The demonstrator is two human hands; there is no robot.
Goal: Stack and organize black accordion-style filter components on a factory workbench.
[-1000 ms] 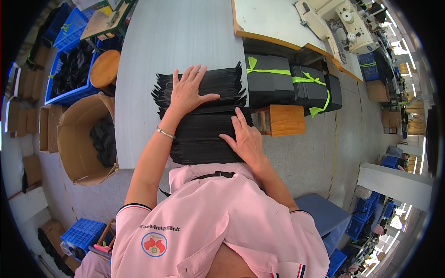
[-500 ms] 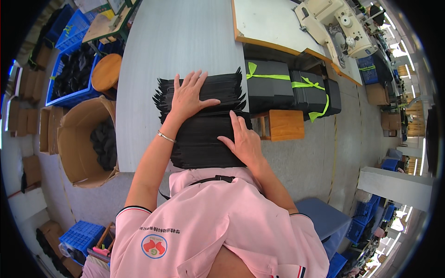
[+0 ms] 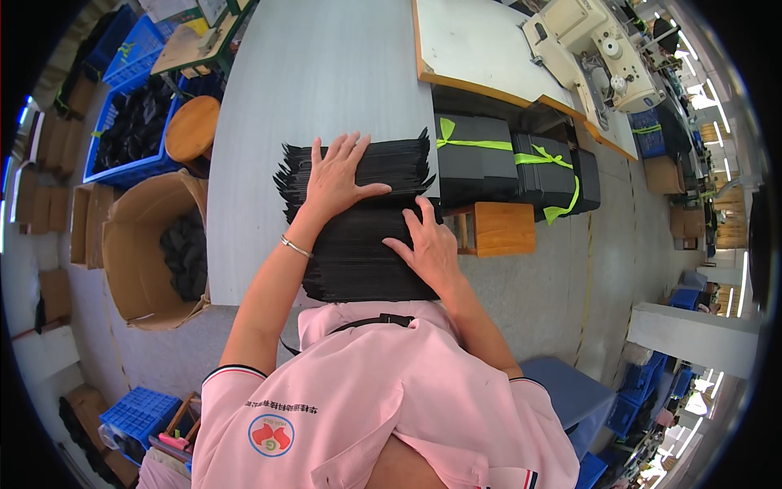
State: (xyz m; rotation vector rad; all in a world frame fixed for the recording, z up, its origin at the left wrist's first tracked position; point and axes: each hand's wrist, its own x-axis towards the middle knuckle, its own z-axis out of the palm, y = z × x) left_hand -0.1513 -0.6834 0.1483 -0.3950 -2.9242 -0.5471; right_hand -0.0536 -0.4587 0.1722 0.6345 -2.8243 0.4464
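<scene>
A far stack of thin black pieces (image 3: 395,163), its ends ragged on the left and right, lies across the grey table in front of me. Against it, closer to my body, sits a second block of the same black pieces (image 3: 362,265), packed tightly in rows. My left hand (image 3: 336,178) rests palm down on the far stack, fingers spread and thumb pointing right. On the right part of the near block lies my right hand (image 3: 432,247), its fingers apart and slightly bent. What the pieces are exactly cannot be made out.
The grey table (image 3: 326,73) stretches away ahead. Left of it stand a cardboard box (image 3: 130,261) holding dark pieces, a round wooden stool (image 3: 192,130) and a blue crate (image 3: 122,175). To the right are black bundles (image 3: 476,159) tied with green ribbon, a wooden stool (image 3: 505,228) and a sewing machine (image 3: 599,57).
My right hand's index finger has bent slightly more. The left hand stays spread on the far stack, and the whole view has shifted a little.
</scene>
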